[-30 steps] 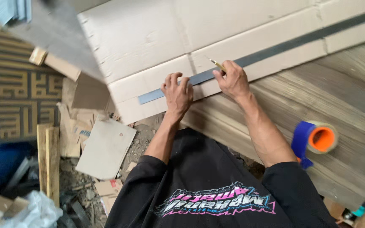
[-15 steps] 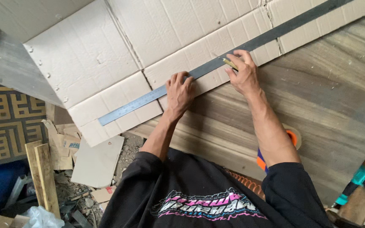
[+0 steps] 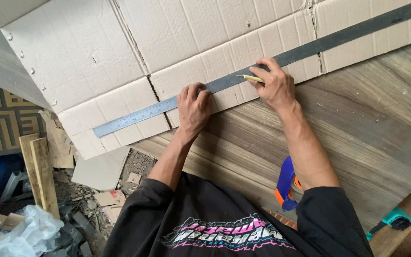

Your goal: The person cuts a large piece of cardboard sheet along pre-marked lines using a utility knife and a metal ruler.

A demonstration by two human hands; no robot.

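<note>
1. Wood-grain boards form the counter (image 3: pixel 357 143), and a flattened sheet of cardboard (image 3: pixel 167 43) lies across its far side, with scraps and rubble on the floor to the left.
2. Across the cardboard runs a long metal ruler (image 3: pixel 134 115). Its long axis slants from lower left to upper right, roughly parallel to the cardboard's near edge.
3. The left hand (image 3: pixel 193 107) lies flat on the ruler near its middle, fingers (image 3: pixel 186 93) spread and pressing down, not curled around anything.
4. The right hand (image 3: pixel 274 85) sits further up the ruler, to the right, fingers clenched on a small yellow pencil (image 3: pixel 250 77).
5. The pencil tip points left and meets the ruler's far edge, in the gap between the two hands.
6. The right hand is the one nearer the marking spot, while the left pins the ruler just beside it.
7. A blue and orange tape dispenser (image 3: pixel 286 183) rests on the counter near the right elbow.
</note>
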